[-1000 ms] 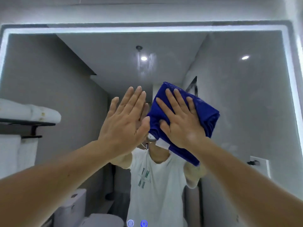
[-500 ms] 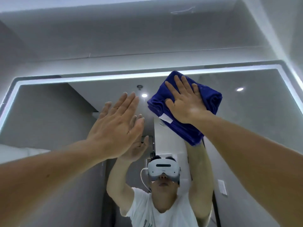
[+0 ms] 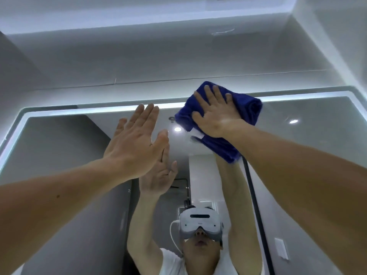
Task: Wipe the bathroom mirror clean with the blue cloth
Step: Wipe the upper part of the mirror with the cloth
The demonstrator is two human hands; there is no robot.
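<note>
Two bare forearms reach up from the bottom corners. L hand (image 3: pixel 135 141), fingers straight & together, holding nothing, is palm-first by the mirror (image 3: pixel 59 147); contact w/ glass unclear. R hand (image 3: pixel 216 116) presses flat, fingers straight & spread, on the blue cloth (image 3: pixel 248 108) at the mirror's top edge, right of centre. Cloth: folded deep-blue pad, long axis approx. vertical, bottom leaning right; top corner overlaps the lit strip (image 3: pixel 99 111). White tag (image 3: pixel 196 133) on its left.
</note>
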